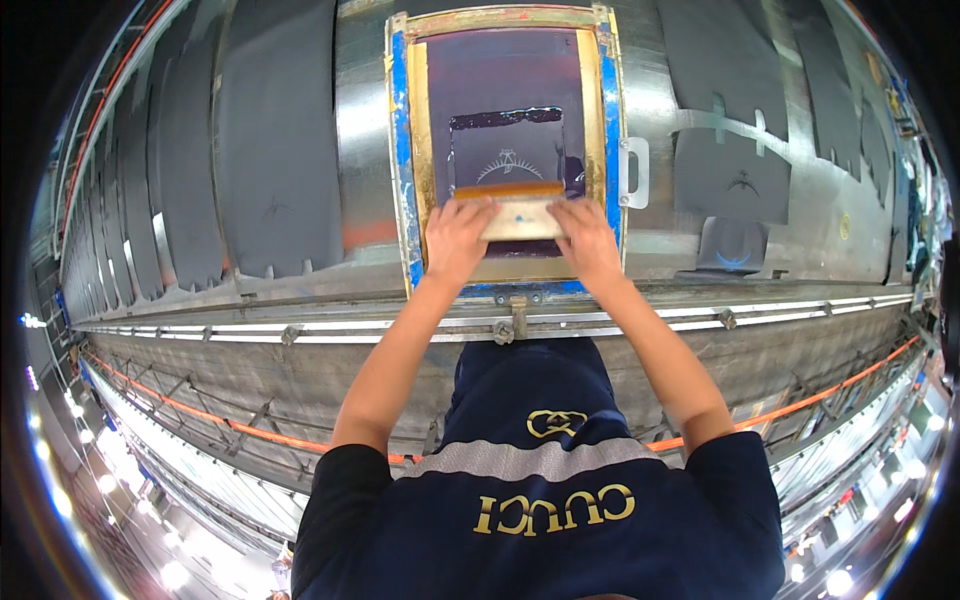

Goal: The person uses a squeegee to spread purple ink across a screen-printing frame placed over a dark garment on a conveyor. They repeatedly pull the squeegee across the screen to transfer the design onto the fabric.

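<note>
A squeegee (522,216) with a pale handle and an orange-brown blade lies across a printing screen (505,70). Its left end is in the grip of my left hand (459,232), and my right hand (588,232) is closed round the other end. The blade rests on the dark mesh at the near part of the screen. Just beyond the blade, a light crown-like design shows in the mesh. Farther off, a thick dark ink line (506,117) runs across. The screen's frame (402,140) is wooden with blue strips along its sides.
The screen stands on a long metal table (365,110). Dark fabric pieces (277,140) lie in a row to the left, others (731,175) to the right. A white handle (634,172) juts from the frame's right side. A metal rail (400,328) runs along the near edge.
</note>
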`<state>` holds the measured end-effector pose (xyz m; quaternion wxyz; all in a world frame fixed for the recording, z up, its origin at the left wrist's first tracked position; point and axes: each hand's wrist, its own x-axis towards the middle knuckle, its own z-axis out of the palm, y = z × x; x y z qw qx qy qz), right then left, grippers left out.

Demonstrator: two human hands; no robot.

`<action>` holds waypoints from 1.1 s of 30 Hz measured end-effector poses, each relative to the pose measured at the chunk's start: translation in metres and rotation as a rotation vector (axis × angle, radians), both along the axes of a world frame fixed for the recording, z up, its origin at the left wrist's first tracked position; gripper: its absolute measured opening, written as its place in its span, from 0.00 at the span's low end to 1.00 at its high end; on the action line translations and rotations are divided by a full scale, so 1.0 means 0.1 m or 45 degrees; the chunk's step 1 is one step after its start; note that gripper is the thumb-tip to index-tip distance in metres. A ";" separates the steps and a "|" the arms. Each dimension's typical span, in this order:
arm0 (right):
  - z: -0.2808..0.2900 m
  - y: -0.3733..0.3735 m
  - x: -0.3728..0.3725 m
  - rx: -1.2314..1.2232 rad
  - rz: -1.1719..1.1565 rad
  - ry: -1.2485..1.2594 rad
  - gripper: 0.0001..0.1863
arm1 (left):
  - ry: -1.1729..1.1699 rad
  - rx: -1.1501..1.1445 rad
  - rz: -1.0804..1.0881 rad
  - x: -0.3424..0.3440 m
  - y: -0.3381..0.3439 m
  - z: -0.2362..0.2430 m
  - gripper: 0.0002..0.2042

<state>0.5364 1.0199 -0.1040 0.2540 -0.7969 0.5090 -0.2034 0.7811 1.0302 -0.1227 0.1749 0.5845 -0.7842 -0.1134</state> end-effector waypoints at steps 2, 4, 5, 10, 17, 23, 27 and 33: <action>0.07 0.14 0.00 0.083 0.022 0.046 0.28 | 0.039 0.007 -0.011 0.03 0.14 0.04 0.23; 0.11 -0.02 0.01 -0.035 0.041 0.026 0.28 | 0.080 -0.018 -0.052 0.06 0.02 0.09 0.22; 0.13 -0.14 0.00 -0.058 0.046 0.034 0.28 | 0.098 -0.089 -0.021 0.08 -0.09 0.14 0.22; 0.08 -1.23 0.05 -0.274 0.008 -0.033 0.19 | 0.176 -0.169 0.027 0.07 -1.19 0.15 0.15; -0.07 -0.99 0.01 -0.156 -0.056 -0.100 0.21 | 0.026 -0.070 0.028 0.06 -1.04 -0.03 0.16; 0.01 0.12 -0.08 -0.022 -0.036 -0.073 0.24 | 0.035 -0.022 -0.053 -0.02 0.01 0.01 0.22; 0.05 -0.01 -0.43 0.094 0.076 -0.246 0.23 | 0.112 -0.032 0.008 -0.09 0.23 0.09 0.20; -0.54 -1.08 -0.93 -0.039 -0.758 -0.275 0.16 | 0.174 -0.008 -0.022 -0.09 0.30 0.08 0.22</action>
